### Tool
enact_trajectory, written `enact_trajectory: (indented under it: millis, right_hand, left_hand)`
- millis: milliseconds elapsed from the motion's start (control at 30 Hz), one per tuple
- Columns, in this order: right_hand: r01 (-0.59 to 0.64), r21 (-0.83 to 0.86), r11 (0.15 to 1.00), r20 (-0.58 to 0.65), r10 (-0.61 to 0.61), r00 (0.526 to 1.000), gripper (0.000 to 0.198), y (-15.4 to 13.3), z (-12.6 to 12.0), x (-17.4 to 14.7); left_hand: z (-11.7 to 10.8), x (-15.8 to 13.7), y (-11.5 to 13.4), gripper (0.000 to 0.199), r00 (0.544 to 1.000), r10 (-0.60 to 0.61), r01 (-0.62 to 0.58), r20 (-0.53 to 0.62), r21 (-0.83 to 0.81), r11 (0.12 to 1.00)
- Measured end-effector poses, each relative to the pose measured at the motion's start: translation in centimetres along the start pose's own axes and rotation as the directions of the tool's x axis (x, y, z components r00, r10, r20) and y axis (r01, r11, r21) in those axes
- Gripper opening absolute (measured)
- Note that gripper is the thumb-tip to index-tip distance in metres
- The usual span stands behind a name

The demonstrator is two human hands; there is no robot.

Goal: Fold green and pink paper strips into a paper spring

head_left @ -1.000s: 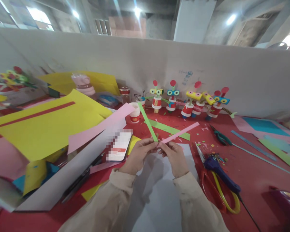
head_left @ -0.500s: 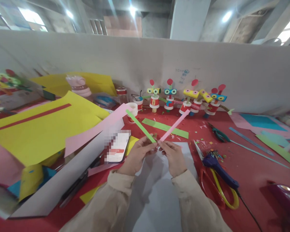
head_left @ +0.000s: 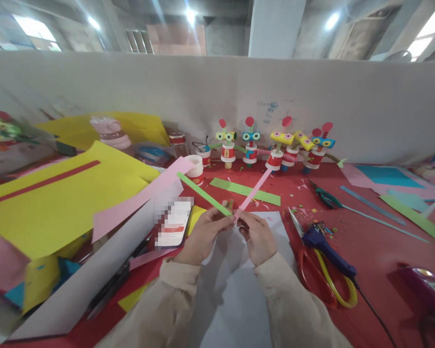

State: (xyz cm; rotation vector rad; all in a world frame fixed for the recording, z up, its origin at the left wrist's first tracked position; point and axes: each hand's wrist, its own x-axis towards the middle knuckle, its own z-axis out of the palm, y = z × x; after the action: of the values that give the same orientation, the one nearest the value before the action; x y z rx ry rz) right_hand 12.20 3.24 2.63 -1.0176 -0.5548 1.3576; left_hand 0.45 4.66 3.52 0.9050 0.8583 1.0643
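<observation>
A narrow green paper strip [head_left: 203,192] slants up and left from my left hand [head_left: 204,235], whose thumb and fingers pinch its lower end. My right hand [head_left: 258,238] grips a pink paper strip [head_left: 255,189] that slants up and right. The two strips meet in a V between my fingertips; how the ends overlap is partly hidden by the fingers. Beneath both hands lies a pale sheet of paper [head_left: 235,295]. Just behind the left fingertips sit small folded paper springs [head_left: 229,204], partly covered.
Several paper-cup figures [head_left: 251,152] stand along the back wall. A wider green strip [head_left: 244,191] lies beyond my hands. To the right are scissors [head_left: 316,285], a blue-handled tool with a cord [head_left: 329,251] and pliers [head_left: 326,195]. A phone [head_left: 174,224] and yellow paper [head_left: 68,193] lie left.
The green strip has tilted lower to the left. The pink strip's lower end now pokes further down past the joint between my fingertips. The whole view has shifted slightly.
</observation>
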Motion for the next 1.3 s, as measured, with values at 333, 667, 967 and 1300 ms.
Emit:
enact_trajectory:
  millis: [333, 667, 967, 1300]
  right_hand:
    - [-0.059, 0.072, 0.996, 0.007, 0.059, 0.998, 0.016, 0.09, 0.15, 0.18]
    - [-0.113, 0.229, 0.967, 0.037, 0.107, 0.994, 0.015, 0.35, 0.31, 0.11]
    - [-0.174, 0.295, 0.940, 0.081, 0.157, 0.984, 0.018, 0.51, 0.04, 0.64]
    - [-0.027, 0.115, 0.993, 0.087, 0.017, 0.996, 0.023, -0.33, -0.36, 0.70]
  left_hand:
    - [0.02, -0.06, 0.08, 0.009, 1.000, 0.003, -0.004, 0.025, 0.042, 0.999]
    - [-0.06, -0.04, 0.04, 0.009, 0.999, 0.030, -0.031, 0.031, 0.040, 0.999]
    - [0.08, -0.15, 0.22, 0.013, 0.999, -0.011, 0.012, 0.030, -0.042, 0.999]
    - [0.06, -0.19, 0.11, 0.013, 0.999, 0.031, -0.032, 0.004, 0.050, 0.998]
